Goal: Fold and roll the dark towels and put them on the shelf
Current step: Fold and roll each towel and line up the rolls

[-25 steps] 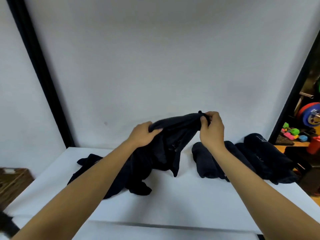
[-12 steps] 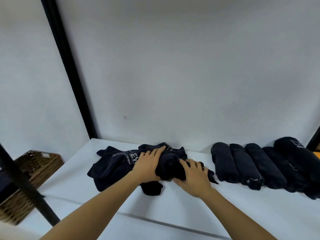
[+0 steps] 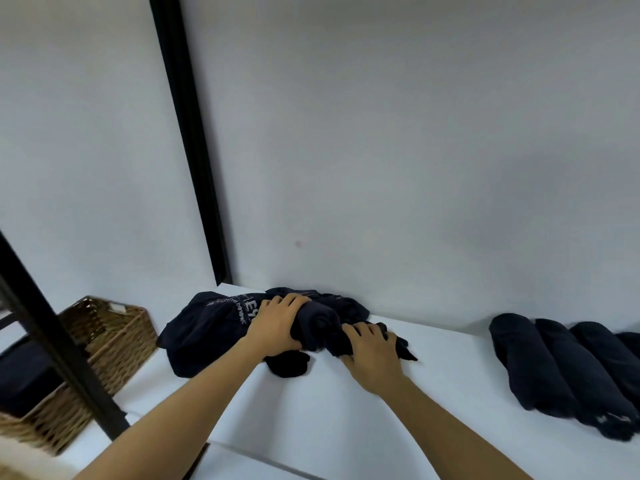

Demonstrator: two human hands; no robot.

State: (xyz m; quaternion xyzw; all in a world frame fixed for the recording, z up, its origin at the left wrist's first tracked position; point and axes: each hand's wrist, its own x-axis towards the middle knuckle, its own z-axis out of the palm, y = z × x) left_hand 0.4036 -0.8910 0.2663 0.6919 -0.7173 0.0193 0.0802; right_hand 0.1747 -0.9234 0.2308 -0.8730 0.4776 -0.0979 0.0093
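A crumpled dark towel [image 3: 207,327] with pale lettering lies on the white shelf [image 3: 450,393] near the back wall. Its right part is bunched into a rough roll [image 3: 320,322]. My left hand [image 3: 277,322] grips the left side of that roll, fingers curled over the top. My right hand [image 3: 370,351] presses down on the roll's right end, fingers curled into the cloth. Several finished dark rolls [image 3: 540,362] lie side by side at the right of the shelf.
A wicker basket [image 3: 114,337] with dark cloth inside stands lower left, beyond the shelf's edge. A black upright post [image 3: 194,150] rises at the back left and a second black bar [image 3: 59,344] crosses the lower left. A white wall stands right behind the shelf.
A second ago both hands held the towel up off the shelf; it now lies down and bunched under them. The view has swung left, pushing the finished rolls to the right edge.
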